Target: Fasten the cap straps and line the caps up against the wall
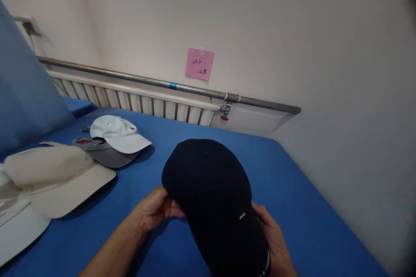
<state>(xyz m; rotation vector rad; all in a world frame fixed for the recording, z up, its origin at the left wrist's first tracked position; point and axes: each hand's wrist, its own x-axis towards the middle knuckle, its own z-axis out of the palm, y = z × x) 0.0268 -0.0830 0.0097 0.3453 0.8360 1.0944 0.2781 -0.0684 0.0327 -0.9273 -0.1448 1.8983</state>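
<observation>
Head view | we find the dark cap (pixel 208 177) at lower centre | our left fingers (pixel 173 210) grasp its crown edge, our right fingers (pixel 264 216) its brim side | white cap (pixel 112 127) overlaps grey cap (pixel 113 156), mid-left, on blue surface (pixel 282 181).

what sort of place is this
Probably a plain indoor room, perhaps a workroom or bedroom. A radiator runs along the wall, a pink handwritten note is stuck above it, and several caps lie on a broad blue surface, maybe a covered table or bed.
</observation>
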